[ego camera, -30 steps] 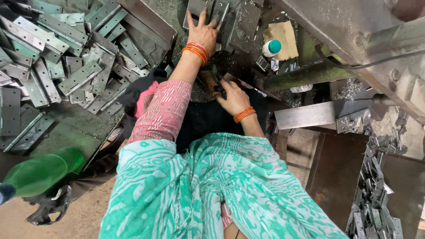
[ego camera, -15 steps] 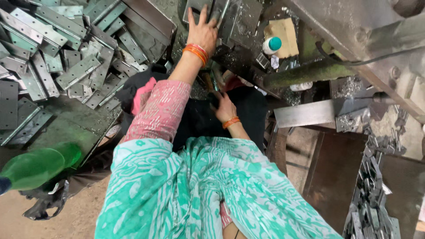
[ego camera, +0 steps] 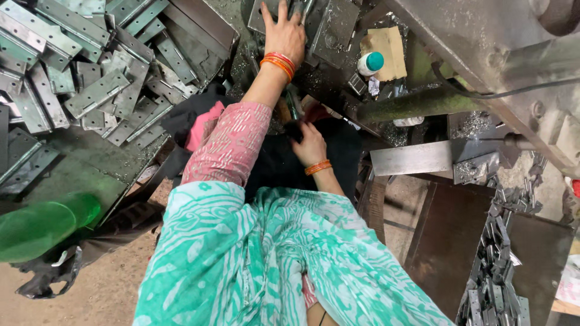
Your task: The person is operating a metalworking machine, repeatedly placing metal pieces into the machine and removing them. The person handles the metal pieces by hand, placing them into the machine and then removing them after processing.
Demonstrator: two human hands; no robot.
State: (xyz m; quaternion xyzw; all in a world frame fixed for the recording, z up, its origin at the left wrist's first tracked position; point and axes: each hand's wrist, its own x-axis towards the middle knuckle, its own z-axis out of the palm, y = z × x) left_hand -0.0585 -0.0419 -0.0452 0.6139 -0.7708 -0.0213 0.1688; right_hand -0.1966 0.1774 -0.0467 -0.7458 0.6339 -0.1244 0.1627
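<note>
My left hand (ego camera: 285, 31), with orange bangles at the wrist, lies flat with fingers spread on a grey metal plate (ego camera: 264, 13) on the machine bed at the top. My right hand (ego camera: 310, 145), also with orange bangles, is lower down over a black cloth (ego camera: 275, 166) in front of me; its fingers curl around something small and dark that I cannot make out. My pink sleeve (ego camera: 232, 142) and green patterned scarf (ego camera: 260, 259) fill the lower middle.
A heap of several grey metal hinge plates (ego camera: 90, 84) lies on the left. A white bottle with a teal cap (ego camera: 370, 63) stands by a piece of cardboard (ego camera: 386, 49). A green bottle (ego camera: 42, 226) is at lower left. Chained metal parts (ego camera: 495, 265) hang at lower right.
My right hand has moved left and down from the machine edge onto the black cloth. My left hand stays pressed on the plate.
</note>
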